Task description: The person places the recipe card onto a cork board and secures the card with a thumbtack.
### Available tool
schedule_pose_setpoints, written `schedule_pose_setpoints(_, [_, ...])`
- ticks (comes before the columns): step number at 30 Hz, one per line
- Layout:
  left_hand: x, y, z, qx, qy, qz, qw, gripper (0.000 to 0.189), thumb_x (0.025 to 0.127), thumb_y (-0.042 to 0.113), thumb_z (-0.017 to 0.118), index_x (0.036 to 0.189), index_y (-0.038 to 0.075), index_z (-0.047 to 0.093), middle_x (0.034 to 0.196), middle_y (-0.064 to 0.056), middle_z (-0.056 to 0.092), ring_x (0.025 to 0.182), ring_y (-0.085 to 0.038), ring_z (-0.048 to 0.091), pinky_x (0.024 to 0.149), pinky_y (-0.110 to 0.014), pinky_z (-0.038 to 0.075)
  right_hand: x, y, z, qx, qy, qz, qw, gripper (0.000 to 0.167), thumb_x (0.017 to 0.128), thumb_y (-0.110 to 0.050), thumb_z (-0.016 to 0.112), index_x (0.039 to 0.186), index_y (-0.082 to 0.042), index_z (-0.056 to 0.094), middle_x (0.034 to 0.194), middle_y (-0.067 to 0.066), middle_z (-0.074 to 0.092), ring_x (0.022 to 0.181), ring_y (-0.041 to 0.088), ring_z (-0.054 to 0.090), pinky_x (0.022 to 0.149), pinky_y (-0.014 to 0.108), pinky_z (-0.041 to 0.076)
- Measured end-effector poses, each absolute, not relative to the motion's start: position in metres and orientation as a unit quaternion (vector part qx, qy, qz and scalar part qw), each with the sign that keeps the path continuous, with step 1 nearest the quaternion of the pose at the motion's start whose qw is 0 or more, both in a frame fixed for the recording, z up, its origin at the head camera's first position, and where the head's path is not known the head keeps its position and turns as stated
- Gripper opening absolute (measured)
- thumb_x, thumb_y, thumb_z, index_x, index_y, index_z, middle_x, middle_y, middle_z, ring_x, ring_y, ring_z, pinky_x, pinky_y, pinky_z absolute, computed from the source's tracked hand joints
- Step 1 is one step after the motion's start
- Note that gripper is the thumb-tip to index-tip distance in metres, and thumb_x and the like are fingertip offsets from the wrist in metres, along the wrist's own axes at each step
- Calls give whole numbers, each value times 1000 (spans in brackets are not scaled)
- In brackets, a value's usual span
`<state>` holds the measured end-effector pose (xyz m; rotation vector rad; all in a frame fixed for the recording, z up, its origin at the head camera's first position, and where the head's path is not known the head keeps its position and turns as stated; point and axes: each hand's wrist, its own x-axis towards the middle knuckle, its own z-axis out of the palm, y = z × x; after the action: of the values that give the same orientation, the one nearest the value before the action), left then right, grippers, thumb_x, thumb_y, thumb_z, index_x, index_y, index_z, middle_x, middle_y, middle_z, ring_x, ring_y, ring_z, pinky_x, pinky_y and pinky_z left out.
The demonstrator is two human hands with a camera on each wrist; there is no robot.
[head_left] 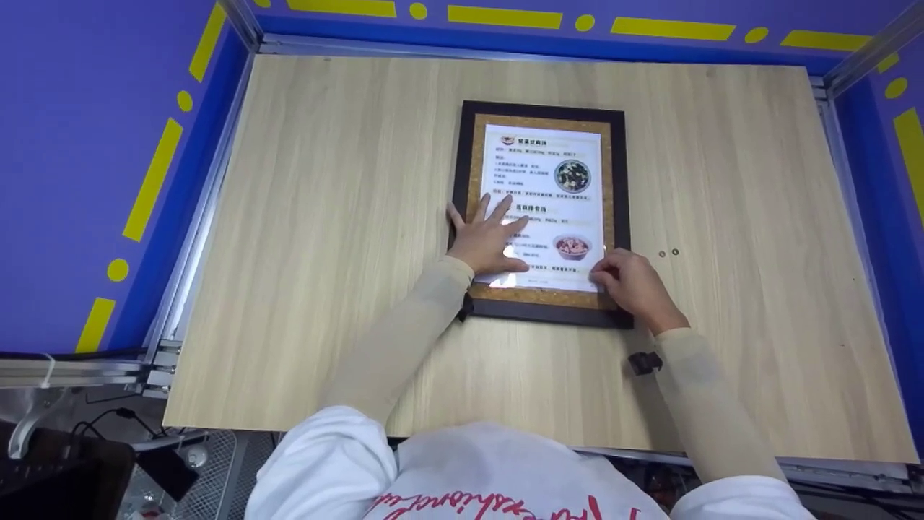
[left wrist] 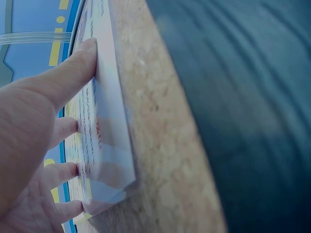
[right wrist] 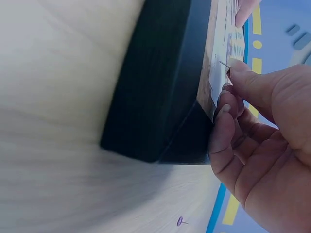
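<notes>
A printed recipe sheet (head_left: 543, 155) with two food pictures lies on a cork board (head_left: 535, 297) in a dark frame (head_left: 548, 312). My left hand (head_left: 485, 242) presses flat on the sheet's lower left, fingers spread; its thumb (left wrist: 80, 63) rests near the bottom edge in the left wrist view. At the sheet's lower right corner, my right hand (head_left: 628, 280) pinches a thumbtack (right wrist: 224, 64) between thumb and fingertips. The tack's thin point sticks out towards the sheet, and its head is mostly hidden by the fingers.
Two more thumbtacks, one silvery (head_left: 662, 253) and one darker (head_left: 675, 252), lie on the wooden table (head_left: 346, 180) right of the frame. Blue panels (head_left: 144, 87) with yellow marks surround the table on its left, back and right.
</notes>
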<state>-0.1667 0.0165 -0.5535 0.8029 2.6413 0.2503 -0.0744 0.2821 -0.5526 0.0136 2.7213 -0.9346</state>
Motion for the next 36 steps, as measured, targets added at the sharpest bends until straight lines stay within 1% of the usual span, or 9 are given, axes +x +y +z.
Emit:
schedule_pose_setpoints(6, [-167, 16, -554, 284, 938, 78, 180, 91, 79, 76, 60, 156, 39, 30, 166, -2, 5, 150, -37, -2, 97, -84, -3, -77, 284, -553, -9, 937, -324, 133, 8, 93, -5, 68, 91, 1, 73, 93, 13, 63, 83, 26, 57, 73, 40, 47])
schedule_pose_setpoints(12, [-166, 17, -553, 286, 937, 83, 183, 90, 79, 75, 60, 156, 38, 30, 166, -2, 5, 149, -38, -3, 97, -84, -3, -79, 286, -554, 11, 932, -338, 129, 9, 93, -4, 67, 92, 2, 72, 91, 13, 61, 82, 25, 56, 69, 37, 47])
schedule_pose_setpoints(24, [-166, 16, -551, 286, 937, 89, 183, 90, 80, 74, 61, 156, 38, 30, 166, -3, 4, 149, -38, -3, 97, -83, -7, -80, 284, -552, 32, 927, -341, 154, 10, 95, -9, 67, 95, 0, 70, 93, 14, 64, 81, 25, 57, 67, 36, 48])
schedule_pose_setpoints(29, [-167, 16, -552, 284, 938, 84, 182, 89, 80, 74, 60, 156, 39, 30, 166, -3, 4, 150, -37, -3, 97, -83, -6, -81, 284, -552, 35, 926, -343, 152, 10, 95, -10, 67, 94, 0, 70, 93, 13, 63, 80, 24, 57, 66, 35, 48])
schedule_pose_setpoints(36, [-165, 16, -554, 286, 939, 80, 177, 90, 79, 76, 60, 156, 39, 31, 166, -2, 5, 150, -37, -2, 97, -84, -3, -79, 283, -554, 13, 931, -342, 129, 11, 93, -9, 70, 90, 2, 69, 87, 13, 64, 75, 24, 57, 63, 34, 47])
